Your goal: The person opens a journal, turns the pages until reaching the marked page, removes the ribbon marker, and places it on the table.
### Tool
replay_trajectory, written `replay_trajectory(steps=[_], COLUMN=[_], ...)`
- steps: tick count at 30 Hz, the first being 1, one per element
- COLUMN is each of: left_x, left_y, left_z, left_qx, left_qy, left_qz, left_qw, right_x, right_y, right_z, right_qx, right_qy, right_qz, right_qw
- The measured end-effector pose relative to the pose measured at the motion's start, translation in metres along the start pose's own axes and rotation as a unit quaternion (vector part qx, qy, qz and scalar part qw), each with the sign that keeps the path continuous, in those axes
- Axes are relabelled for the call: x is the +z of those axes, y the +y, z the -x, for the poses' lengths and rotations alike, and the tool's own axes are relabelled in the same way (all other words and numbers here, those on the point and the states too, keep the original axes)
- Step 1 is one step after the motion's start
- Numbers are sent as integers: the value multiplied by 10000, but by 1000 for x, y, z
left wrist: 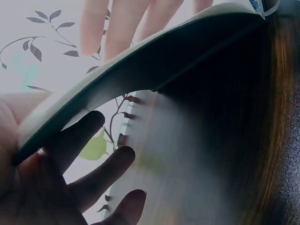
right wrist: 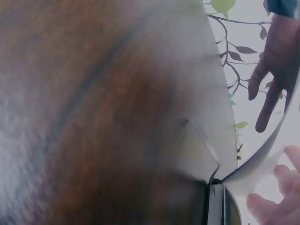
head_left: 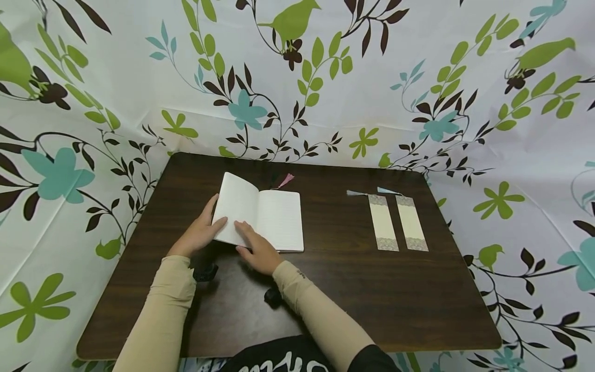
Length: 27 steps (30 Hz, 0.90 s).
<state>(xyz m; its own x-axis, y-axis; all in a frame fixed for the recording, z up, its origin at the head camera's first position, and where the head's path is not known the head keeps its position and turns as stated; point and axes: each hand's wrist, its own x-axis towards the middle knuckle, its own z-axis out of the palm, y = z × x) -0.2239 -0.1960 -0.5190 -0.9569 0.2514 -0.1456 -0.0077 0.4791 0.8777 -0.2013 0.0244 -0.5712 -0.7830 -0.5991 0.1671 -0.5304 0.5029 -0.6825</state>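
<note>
A notebook (head_left: 280, 219) lies spread on the table, its right half flat and its left half raised and tilted. My left hand (head_left: 199, 233) grips the left edge of the raised half, thumb on the page and fingers beneath the dark cover (left wrist: 140, 65). In the left wrist view those fingers (left wrist: 101, 180) spread out below the cover. My right hand (head_left: 261, 251) touches the lower part of the left page with its extended fingers, which also show in the right wrist view (right wrist: 274, 206). A pink tassel (head_left: 286, 180) sticks out past the notebook's top.
Two pale bookmarks, a left one (head_left: 383, 222) and a right one (head_left: 411, 223), lie side by side at the table's right, with light blue tassels at their tops. The dark wooden table (head_left: 334, 294) meets a patterned cloth (head_left: 372, 103) at the back and sides.
</note>
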Motion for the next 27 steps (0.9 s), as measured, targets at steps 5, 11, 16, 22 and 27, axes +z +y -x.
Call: replay_trajectory(steps=[5, 11, 16, 22, 27], left_x=[-1, -1, 0, -1, -1], left_y=[0, -1, 0, -2, -2], left_z=[-1, -2, -2, -3, -2], left_qx=[-54, -130, -105, -99, -121], left_qy=[14, -12, -12, -16, -24], left_qz=[-259, -293, -252, -207, -313], left_qw=[9996, 9995, 9996, 9997, 9994], right_x=[-9, -22, -34, -48, -53], right_y=[9, 27, 45, 61, 64], right_z=[0, 7, 16, 24, 27], right_qx=[589, 1330, 1618, 2122, 2354], right_qy=[283, 320, 447, 631, 604], right_qz=[-502, 306, 1225, 1761, 1871], right_qw=[9966, 9901, 9782, 9592, 9518])
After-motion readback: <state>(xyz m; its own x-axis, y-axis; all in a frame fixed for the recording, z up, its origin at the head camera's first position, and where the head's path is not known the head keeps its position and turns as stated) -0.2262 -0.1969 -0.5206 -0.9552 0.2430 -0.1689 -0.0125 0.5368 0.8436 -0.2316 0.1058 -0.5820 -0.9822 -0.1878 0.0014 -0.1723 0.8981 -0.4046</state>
